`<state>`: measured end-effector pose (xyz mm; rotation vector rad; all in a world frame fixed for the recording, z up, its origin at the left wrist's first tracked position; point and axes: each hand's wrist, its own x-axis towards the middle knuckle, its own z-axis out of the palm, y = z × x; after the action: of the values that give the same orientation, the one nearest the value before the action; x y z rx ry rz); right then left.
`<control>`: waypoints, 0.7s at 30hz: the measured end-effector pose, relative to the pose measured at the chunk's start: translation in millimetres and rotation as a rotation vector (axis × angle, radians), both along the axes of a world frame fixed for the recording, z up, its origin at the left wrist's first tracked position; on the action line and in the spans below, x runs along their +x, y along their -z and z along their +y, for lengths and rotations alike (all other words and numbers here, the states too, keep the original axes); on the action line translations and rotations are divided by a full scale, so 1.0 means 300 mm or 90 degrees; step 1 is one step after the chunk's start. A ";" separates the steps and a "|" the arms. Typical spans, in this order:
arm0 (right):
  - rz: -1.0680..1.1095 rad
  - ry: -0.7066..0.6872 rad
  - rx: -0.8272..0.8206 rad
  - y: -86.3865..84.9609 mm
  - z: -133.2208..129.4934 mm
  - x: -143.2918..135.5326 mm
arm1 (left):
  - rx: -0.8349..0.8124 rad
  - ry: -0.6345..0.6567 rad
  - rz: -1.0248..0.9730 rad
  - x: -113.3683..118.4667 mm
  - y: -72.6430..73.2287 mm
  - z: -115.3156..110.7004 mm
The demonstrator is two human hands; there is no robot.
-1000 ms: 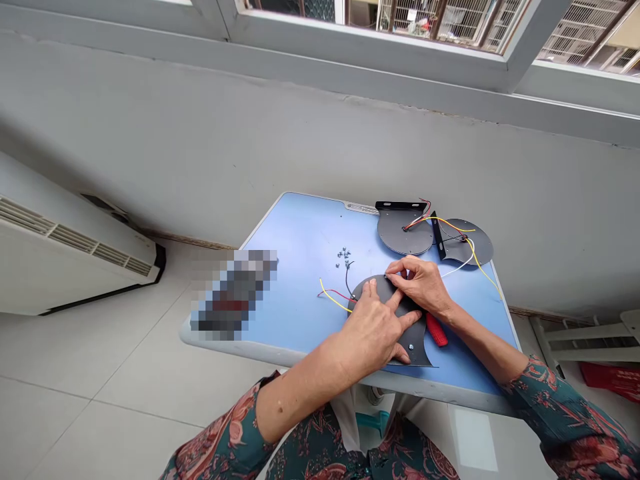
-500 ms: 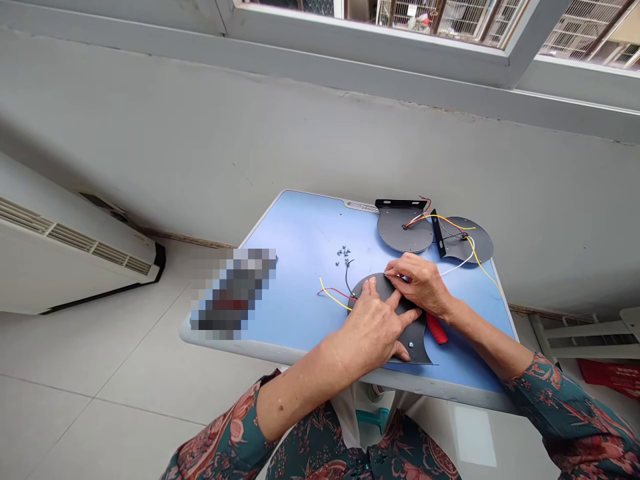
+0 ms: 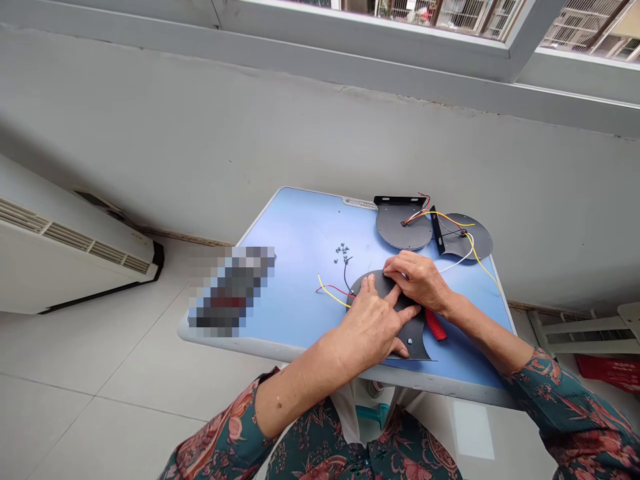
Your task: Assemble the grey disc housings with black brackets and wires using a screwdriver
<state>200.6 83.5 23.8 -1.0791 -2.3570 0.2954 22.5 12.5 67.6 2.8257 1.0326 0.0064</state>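
A dark grey round metal plate [image 3: 417, 333] with one curved-in edge lies at the front of the blue table. My left hand [image 3: 377, 317] rests on it with fingers spread, pressing it down. At the plate's far rim my right hand [image 3: 413, 277] pinches with thumb and fingertips; whatever is between them is too small or hidden to name. Yellow, red and black wires [image 3: 327, 287] come out at the plate's left side. A screw head [image 3: 409, 341] shows near its front right. Beside the plate, partly under my right hand, lies a red handle [image 3: 436, 325].
Several small screws [image 3: 342, 251] lie loose behind the plate. Two similar housings, one upper left [image 3: 395, 230] and one at the right edge [image 3: 480, 240], carry black brackets and wires. A blurred-out object [image 3: 233, 293] is at the table's left. The wall [image 3: 300, 133] stands behind.
Both hands keep their places on the plate, with hardly any finger motion visible. The whole view has shifted very slightly.
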 end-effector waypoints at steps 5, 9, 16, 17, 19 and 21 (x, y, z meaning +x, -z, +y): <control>0.009 0.024 -0.071 -0.034 0.017 -0.014 | -0.003 -0.007 0.009 0.001 -0.006 -0.002; 0.008 0.059 -0.160 -0.074 0.029 -0.024 | -0.009 -0.007 0.008 0.003 -0.005 0.000; -0.045 0.134 -0.259 -0.118 0.059 -0.043 | -0.001 0.002 0.004 0.003 -0.015 0.000; -0.052 0.145 -0.271 -0.119 0.058 -0.044 | -0.001 0.004 0.007 0.003 -0.017 0.001; -0.058 0.148 -0.277 -0.117 0.052 -0.046 | -0.004 0.003 0.010 0.003 -0.019 0.001; -0.064 0.134 -0.259 -0.112 0.044 -0.048 | -0.007 0.001 0.008 0.004 -0.020 0.000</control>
<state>186.3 96.8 57.4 -1.5504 -2.2990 0.6753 23.7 12.6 73.6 2.8210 1.0290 -0.0169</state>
